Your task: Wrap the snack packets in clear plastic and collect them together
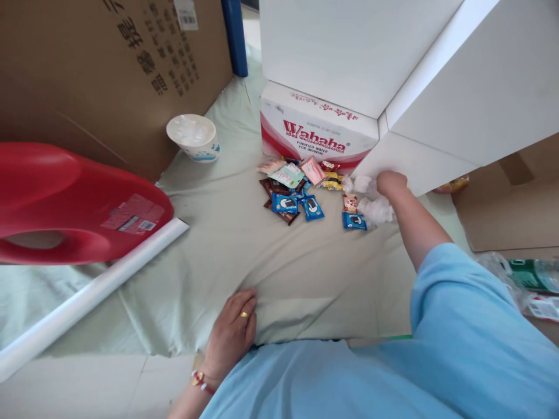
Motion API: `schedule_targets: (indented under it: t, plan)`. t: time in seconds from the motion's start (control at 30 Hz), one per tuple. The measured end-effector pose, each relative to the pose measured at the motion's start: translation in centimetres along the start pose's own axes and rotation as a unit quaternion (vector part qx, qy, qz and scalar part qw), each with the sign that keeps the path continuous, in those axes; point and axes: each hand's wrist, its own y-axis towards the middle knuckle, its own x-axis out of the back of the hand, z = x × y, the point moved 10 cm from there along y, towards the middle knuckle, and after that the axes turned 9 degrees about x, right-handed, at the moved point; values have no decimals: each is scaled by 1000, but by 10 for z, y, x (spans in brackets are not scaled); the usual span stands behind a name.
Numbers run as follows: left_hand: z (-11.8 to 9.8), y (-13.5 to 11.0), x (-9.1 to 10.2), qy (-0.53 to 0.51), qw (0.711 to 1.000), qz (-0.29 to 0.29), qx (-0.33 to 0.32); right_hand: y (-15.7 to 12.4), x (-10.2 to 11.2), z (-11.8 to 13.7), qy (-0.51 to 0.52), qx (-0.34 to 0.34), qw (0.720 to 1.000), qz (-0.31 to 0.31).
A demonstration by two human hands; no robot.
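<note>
My right hand [393, 184] is closed at the right of a snack pile, against the low white panel. Its fingertips are hidden from me. Crumpled clear plastic [376, 212] lies beside and below that hand, touching or nearly touching it. Left of the plastic are a small cream-and-red packet [350, 202] and a blue snack packet [354, 221]. The main pile holds several blue packets [312, 208], brown wrappers [288, 217], a pale green pouch [287, 174], a pink packet [313, 170] and a yellow one [332, 181]. My left hand [233, 326] rests flat on the cloth's near edge, holding nothing.
A Wahaha water carton [317, 131] stands behind the pile, with white cabinet panels [349, 46] above and right. At left are a paper tub [192, 138] with clear plastic inside, a large cardboard box [87, 75], a red plastic container [87, 203] and a white tube [100, 297].
</note>
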Motion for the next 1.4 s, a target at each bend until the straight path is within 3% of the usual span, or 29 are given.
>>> schedule_targets:
  t: [0.13,0.2,0.27,0.33,0.43,0.57,0.67,0.73,0.8,0.9,0.97,1.07,1.17,1.27,1.4]
  plan:
    - [11,0,5,-68,997,-4,45,-45,40,-19,144,-43,986,-72]
    - [20,5,7,-116,988,0,104,-90,50,-11,317,-31,941,-117]
    - [23,14,6,-163,972,19,169,-142,40,19,557,-6,823,-108]
    - [16,26,0,-209,951,58,218,-194,19,63,704,-1,707,-70]
    - [-10,49,-6,-278,925,92,243,-257,-26,125,802,-40,596,-21]
    - [-50,78,5,-323,927,41,184,-297,-68,187,845,-67,530,27]
    - [-75,87,-8,-309,936,95,141,-305,-75,217,859,-61,501,83]
    - [-78,87,-21,-303,932,131,150,-305,-72,227,865,-49,483,124]
    - [-67,82,-35,-333,907,156,205,-302,-70,229,866,-39,472,162]
    - [-42,68,-51,-416,835,175,314,-294,-76,223,860,-42,474,183]
    - [-31,61,-53,-455,800,163,356,-287,-81,214,861,-54,484,150]
    - [-23,57,-51,-470,784,134,382,-284,-85,211,860,-54,500,84]
    - [-19,55,-54,-480,771,119,402,-289,-86,221,830,-14,554,68]
    - [-14,52,-61,-520,730,110,429,-289,-91,213,779,-4,626,35]
    - [-4,50,-61,-556,690,66,459,-287,-76,152,692,-83,700,-156]
